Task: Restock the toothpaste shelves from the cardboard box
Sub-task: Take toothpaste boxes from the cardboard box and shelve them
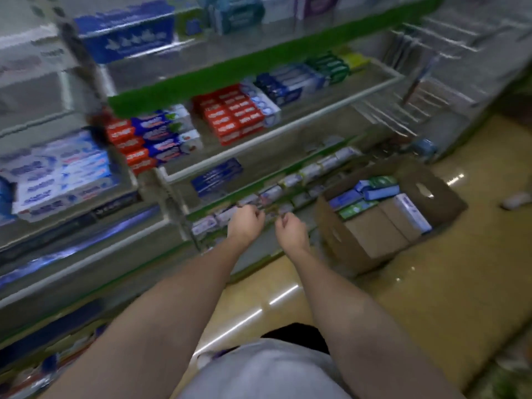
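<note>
The view is blurred by motion. An open cardboard box (359, 243) stands on the floor at the right, with blue, green and white toothpaste cartons (374, 191) inside. My left hand (247, 223) and my right hand (290, 228) reach side by side to the low shelf (259, 197), where small pale cartons stand in a row. Both hands have curled fingers at the shelf's front edge. The blur hides whether either hand holds a carton.
Shelves above carry red cartons (233, 113), blue-and-white cartons (288, 84) and green ones (328, 66). A large white-and-blue stack (60, 174) fills the left shelf. Bare wire racks (403, 110) stand at the right. A glossy yellow floor (403, 298) spreads below. Someone's foot (516, 200) shows at the far right.
</note>
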`<state>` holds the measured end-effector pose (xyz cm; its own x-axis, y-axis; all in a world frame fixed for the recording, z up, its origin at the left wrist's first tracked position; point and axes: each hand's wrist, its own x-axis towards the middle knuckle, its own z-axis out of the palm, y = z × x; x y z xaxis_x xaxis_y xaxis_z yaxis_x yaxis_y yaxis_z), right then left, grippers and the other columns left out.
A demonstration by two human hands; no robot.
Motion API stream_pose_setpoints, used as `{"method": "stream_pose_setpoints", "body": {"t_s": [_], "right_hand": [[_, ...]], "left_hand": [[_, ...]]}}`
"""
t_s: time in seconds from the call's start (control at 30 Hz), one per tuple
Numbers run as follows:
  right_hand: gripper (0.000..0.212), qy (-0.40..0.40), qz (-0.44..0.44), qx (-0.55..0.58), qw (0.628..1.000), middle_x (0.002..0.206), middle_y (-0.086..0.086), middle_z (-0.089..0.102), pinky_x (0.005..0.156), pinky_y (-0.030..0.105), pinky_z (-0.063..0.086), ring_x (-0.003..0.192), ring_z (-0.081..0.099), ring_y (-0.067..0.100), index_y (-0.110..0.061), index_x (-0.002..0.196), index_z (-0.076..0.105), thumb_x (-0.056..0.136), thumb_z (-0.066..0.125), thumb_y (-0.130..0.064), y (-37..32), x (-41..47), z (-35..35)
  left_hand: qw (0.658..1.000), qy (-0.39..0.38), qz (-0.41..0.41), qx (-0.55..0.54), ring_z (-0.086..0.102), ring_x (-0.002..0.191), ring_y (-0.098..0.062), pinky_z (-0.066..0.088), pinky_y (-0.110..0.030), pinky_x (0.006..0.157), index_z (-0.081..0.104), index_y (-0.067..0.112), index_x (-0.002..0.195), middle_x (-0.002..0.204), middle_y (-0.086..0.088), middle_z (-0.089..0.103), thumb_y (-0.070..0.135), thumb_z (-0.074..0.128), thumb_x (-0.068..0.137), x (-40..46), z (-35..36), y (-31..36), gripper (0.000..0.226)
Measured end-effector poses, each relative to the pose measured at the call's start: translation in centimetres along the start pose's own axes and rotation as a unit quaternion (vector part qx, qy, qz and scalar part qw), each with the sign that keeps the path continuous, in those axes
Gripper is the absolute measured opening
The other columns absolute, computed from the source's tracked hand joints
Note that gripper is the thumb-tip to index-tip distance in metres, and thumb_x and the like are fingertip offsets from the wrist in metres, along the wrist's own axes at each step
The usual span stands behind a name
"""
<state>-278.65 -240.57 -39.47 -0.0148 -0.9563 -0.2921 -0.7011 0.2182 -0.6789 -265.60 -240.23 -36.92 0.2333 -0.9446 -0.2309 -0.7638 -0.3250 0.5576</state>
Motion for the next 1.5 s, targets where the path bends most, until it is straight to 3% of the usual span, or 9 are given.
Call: {"method": "stream_pose_setpoints", "body": {"t_s": [0.17, 0.27, 0.47, 0.6, 0.73, 0.87, 1.1, 1.37, 1.5], "right_hand": [[0.029, 0.043, 0.114, 0.021, 0.992, 0.101, 0.025, 0.070, 0.076, 0.037, 0.048, 0.098, 0.065, 0.040, -0.002, 0.093, 0.067, 0.098, 0.050, -0.025, 9.3, 1.1, -6.0], [0.028, 0.048, 0.147, 0.039, 0.987, 0.101, 0.025, 0.070, 0.078, 0.038, 0.050, 0.097, 0.066, 0.040, -0.004, 0.091, 0.067, 0.096, 0.051, -0.026, 13.1, 1.6, -8.8], [0.030, 0.073, 0.202, 0.089, 0.973, 0.087, 0.018, 0.065, 0.073, 0.038, 0.046, 0.089, 0.063, 0.037, -0.017, 0.068, 0.042, 0.095, 0.052, -0.025, 18.2, 3.6, -12.7], [0.028, 0.096, 0.233, 0.102, 0.962, 0.084, 0.011, 0.059, 0.072, 0.037, 0.045, 0.081, 0.057, 0.031, -0.019, 0.071, 0.040, 0.096, 0.051, -0.024, 19.6, 6.1, -14.4], [0.012, 0.117, 0.247, 0.098, 0.957, 0.094, 0.015, 0.065, 0.073, 0.036, 0.043, 0.090, 0.060, 0.033, -0.015, 0.089, 0.047, 0.097, 0.053, -0.023, 20.8, 9.7, -16.3], [0.011, 0.120, 0.257, 0.058, 0.957, 0.103, 0.018, 0.067, 0.074, 0.036, 0.039, 0.099, 0.062, 0.036, -0.013, 0.092, 0.048, 0.097, 0.052, -0.021, 21.8, 13.1, -18.5], [0.011, 0.158, 0.286, 0.036, 0.945, 0.099, 0.016, 0.064, 0.076, 0.034, 0.046, 0.094, 0.061, 0.033, -0.011, 0.091, 0.056, 0.092, 0.055, -0.021, 23.5, 18.0, -20.9], [0.016, 0.142, 0.307, 0.012, 0.941, 0.102, 0.015, 0.062, 0.084, 0.041, 0.051, 0.096, 0.060, 0.032, -0.008, 0.097, 0.059, 0.091, 0.054, -0.022, 27.7, 22.6, -23.0], [0.021, 0.119, 0.292, -0.007, 0.949, 0.111, 0.018, 0.059, 0.092, 0.042, 0.046, 0.109, 0.054, 0.034, -0.005, 0.103, 0.060, 0.091, 0.056, -0.022, 30.6, 26.1, -24.7]], "left_hand": [[0.999, -0.045, 0.025, 0.007, 0.064, 0.096, -0.041, 0.048, -0.042, 0.076, 0.056, 0.012, 0.086, 0.099, -0.024, 0.068, 0.013, 0.049, 0.096, 0.8, 8.8, 7.4, 0.012], [0.997, -0.075, 0.002, -0.022, 0.064, 0.103, -0.038, 0.049, -0.038, 0.085, 0.069, 0.006, 0.098, 0.104, -0.022, 0.070, 0.007, 0.049, 0.092, 1.3, 12.6, 10.9, 0.021], [0.993, -0.117, 0.021, -0.027, 0.065, 0.099, -0.034, 0.046, -0.031, 0.079, 0.070, 0.008, 0.098, 0.094, -0.014, 0.071, 0.005, 0.051, 0.091, 2.0, 17.0, 16.1, 0.021], [0.988, -0.142, 0.047, -0.033, 0.065, 0.093, -0.029, 0.039, -0.024, 0.070, 0.069, 0.012, 0.095, 0.091, -0.009, 0.070, 0.005, 0.051, 0.091, 4.3, 19.4, 19.3, 0.019], [0.981, -0.173, 0.080, -0.031, 0.064, 0.098, -0.029, 0.043, -0.027, 0.075, 0.068, 0.009, 0.096, 0.099, -0.011, 0.072, 0.007, 0.054, 0.091, 7.9, 21.7, 22.3, 0.016], [0.975, -0.206, 0.081, -0.033, 0.063, 0.102, -0.034, 0.044, -0.033, 0.078, 0.066, 0.007, 0.099, 0.103, -0.015, 0.070, 0.010, 0.054, 0.095, 11.7, 23.6, 24.8, 0.013], [0.962, -0.260, 0.079, -0.022, 0.060, 0.108, -0.036, 0.046, -0.037, 0.087, 0.063, 0.006, 0.108, 0.112, -0.018, 0.067, 0.014, 0.051, 0.098, 16.8, 26.1, 28.6, 0.017], [0.953, -0.294, 0.058, -0.036, 0.060, 0.104, -0.036, 0.045, -0.037, 0.083, 0.059, 0.007, 0.107, 0.109, -0.019, 0.066, 0.017, 0.049, 0.099, 21.0, 30.2, 32.6, 0.015], [0.953, -0.298, 0.043, -0.039, 0.061, 0.101, -0.036, 0.040, -0.033, 0.076, 0.055, 0.013, 0.097, 0.103, -0.016, 0.066, 0.015, 0.051, 0.096, 23.0, 33.4, 34.4, 0.004]]}}
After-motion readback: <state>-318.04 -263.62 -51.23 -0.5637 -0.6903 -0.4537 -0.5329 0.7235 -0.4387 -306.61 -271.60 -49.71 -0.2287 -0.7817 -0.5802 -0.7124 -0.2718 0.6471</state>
